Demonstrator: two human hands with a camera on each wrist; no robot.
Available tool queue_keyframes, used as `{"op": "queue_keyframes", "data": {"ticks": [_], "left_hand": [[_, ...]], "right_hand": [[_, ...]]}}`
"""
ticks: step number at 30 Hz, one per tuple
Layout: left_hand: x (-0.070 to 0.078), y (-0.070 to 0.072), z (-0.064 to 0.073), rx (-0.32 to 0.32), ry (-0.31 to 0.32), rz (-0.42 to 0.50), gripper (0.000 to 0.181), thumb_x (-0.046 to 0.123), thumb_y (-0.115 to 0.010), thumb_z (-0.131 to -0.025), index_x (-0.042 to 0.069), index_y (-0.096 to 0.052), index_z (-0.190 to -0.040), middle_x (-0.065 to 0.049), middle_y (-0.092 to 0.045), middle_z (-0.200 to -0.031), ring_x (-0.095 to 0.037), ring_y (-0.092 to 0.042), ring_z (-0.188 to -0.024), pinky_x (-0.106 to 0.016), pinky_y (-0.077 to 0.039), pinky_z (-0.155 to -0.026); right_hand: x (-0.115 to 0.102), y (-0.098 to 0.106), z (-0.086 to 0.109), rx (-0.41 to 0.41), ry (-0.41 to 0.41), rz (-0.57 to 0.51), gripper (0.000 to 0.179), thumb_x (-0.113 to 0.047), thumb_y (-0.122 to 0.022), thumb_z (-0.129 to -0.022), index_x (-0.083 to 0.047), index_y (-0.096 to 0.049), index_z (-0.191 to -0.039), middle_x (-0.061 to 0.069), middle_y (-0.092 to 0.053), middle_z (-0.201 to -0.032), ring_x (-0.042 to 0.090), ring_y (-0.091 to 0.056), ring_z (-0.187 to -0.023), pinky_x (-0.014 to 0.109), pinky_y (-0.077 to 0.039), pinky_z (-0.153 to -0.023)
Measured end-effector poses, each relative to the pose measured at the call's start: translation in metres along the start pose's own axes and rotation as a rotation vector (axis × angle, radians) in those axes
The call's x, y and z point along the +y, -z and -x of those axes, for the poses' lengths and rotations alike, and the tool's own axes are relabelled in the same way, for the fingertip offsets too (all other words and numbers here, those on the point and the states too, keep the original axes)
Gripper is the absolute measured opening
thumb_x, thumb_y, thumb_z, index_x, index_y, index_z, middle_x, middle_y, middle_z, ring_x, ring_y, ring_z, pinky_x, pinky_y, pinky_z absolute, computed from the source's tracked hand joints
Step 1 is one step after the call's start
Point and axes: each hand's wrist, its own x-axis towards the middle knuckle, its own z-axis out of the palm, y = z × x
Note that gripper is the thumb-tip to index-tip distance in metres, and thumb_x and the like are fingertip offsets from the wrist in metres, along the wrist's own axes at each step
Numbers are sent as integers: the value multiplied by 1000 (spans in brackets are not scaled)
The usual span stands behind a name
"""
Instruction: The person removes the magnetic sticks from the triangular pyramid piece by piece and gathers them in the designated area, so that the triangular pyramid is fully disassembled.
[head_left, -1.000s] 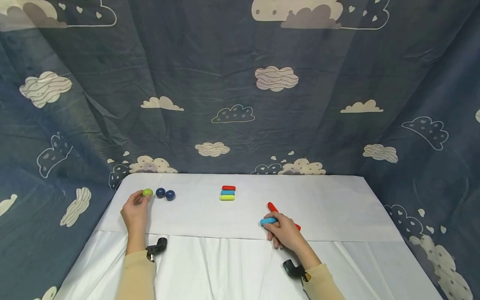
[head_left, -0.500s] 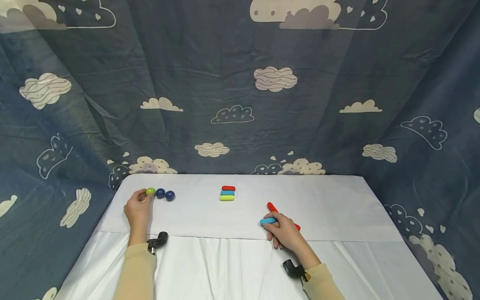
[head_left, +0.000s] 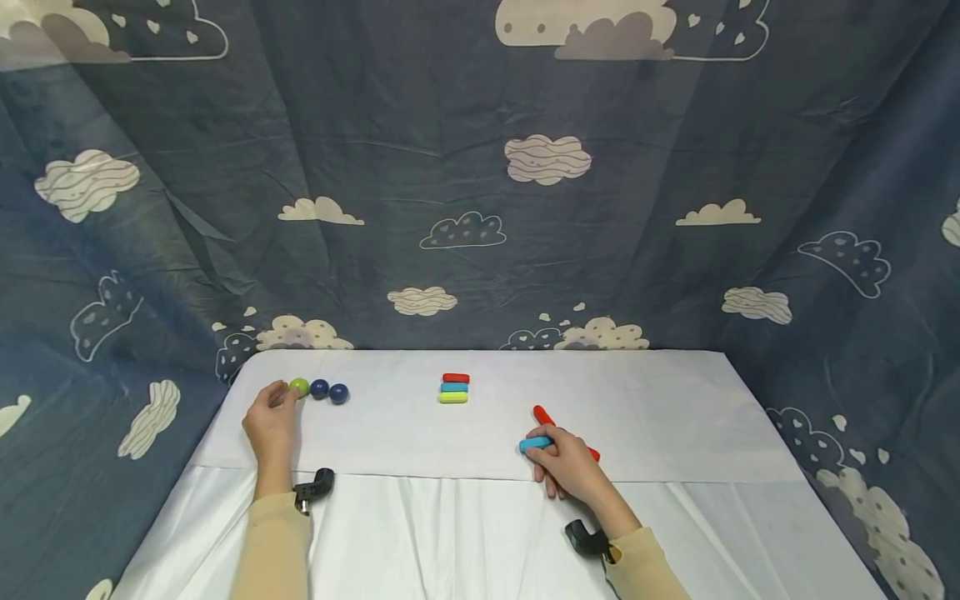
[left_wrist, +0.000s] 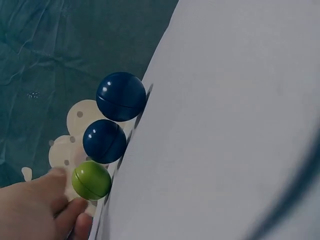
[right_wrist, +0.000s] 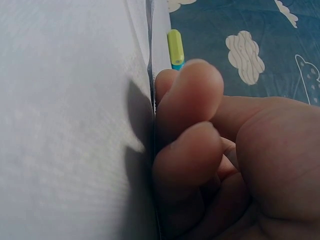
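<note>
A shiny green ball (head_left: 299, 387) sits at the left end of a row with two dark blue balls, the middle one (head_left: 319, 389) and the right one (head_left: 339, 393). My left hand (head_left: 272, 421) is at the green ball's left side. In the left wrist view, its thumb and fingers are spread apart beside the green ball (left_wrist: 91, 180), the thumb clear of it. On the right, my right hand (head_left: 572, 461) pinches a short, rounded blue stick (head_left: 535, 444). Red (head_left: 543, 414) shows on both sides of that hand; whether it is one stick or two is hidden.
Red (head_left: 456, 378), blue (head_left: 454, 387) and yellow-green (head_left: 453, 397) sticks lie side by side at the table's back middle. A white cloth covers the table (head_left: 637, 400). Behind it hangs a dark blue curtain (head_left: 390, 192) with cloud prints.
The green ball moved right, up to the middle blue ball. My left hand went right with it, then drew slightly back left, leaving it there. The right hand stays put.
</note>
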Motion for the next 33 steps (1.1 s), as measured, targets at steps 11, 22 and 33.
{"op": "queue_keyframes", "data": {"ticks": [11, 22, 33], "left_hand": [[36, -5, 28, 296, -266, 246, 21, 14, -70, -103, 0, -78, -116, -14, -75, -102, 10, -47, -93, -23, -34, -87], [84, -86, 117, -291, -706, 185, 18, 7, -81, -92, 4, -80, -110, -8, -81, -102, -26, -70, -93, -34, -52, -86], [76, -121, 178, -826, -625, -77, 33, 18, -81, -94, 11, -76, -126, -3, -78, -121, -23, -73, -109, -40, -58, -99]], "right_hand": [[-1, 1, -3, 4, -17, 17, 29, -27, -70, -104, -13, -64, -128, 3, -66, -66, 16, -55, -41, 22, -42, -43], [-1, -3, -1, 13, 0, 49, 16, -28, -68, -105, -15, -69, -114, 1, -63, -60, 14, -50, -40, 23, -38, -43], [-8, -8, 4, 1, 101, 265, 9, -32, -74, -100, -23, -73, -100, -6, -55, -54, 11, -47, -44, 22, -35, -47]]}}
